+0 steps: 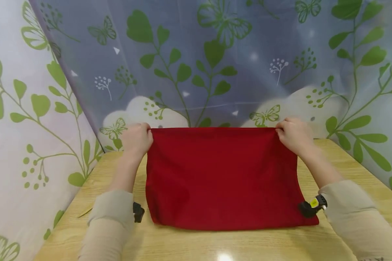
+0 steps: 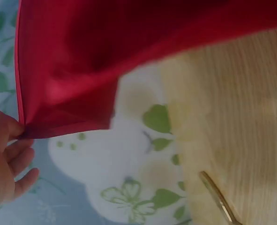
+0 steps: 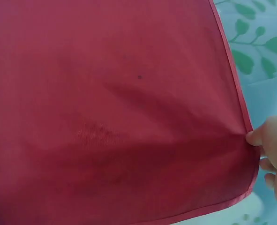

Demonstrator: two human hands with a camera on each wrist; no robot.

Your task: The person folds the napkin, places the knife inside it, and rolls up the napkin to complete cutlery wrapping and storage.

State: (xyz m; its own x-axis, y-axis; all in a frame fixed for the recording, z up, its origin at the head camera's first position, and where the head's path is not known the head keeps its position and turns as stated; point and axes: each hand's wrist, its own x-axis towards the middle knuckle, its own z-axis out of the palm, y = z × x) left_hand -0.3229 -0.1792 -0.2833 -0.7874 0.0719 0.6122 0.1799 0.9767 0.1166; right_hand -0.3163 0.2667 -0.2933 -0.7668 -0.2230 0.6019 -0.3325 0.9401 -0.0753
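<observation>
A red cloth (image 1: 222,177) with a hemmed edge hangs stretched between both hands, its lower edge near the tabletop. My left hand (image 1: 138,138) pinches its upper left corner. In the left wrist view the left hand (image 2: 9,159) has thumb and forefinger at that corner of the cloth (image 2: 77,93), the other fingers loosely bent. At the upper right, my right hand (image 1: 294,134) grips the top edge. The right wrist view has the right hand (image 3: 274,154) pinching the hem a little in from the rounded corner of the cloth (image 3: 129,112).
Beneath the cloth lies a light wood-grain table (image 1: 183,243). A slim gold-coloured item (image 2: 218,197), its kind unclear, lies on the table at the left. Leaf-and-butterfly printed sheets (image 1: 183,54) stand behind and at the sides. Small black devices (image 1: 138,212) are strapped to both wrists.
</observation>
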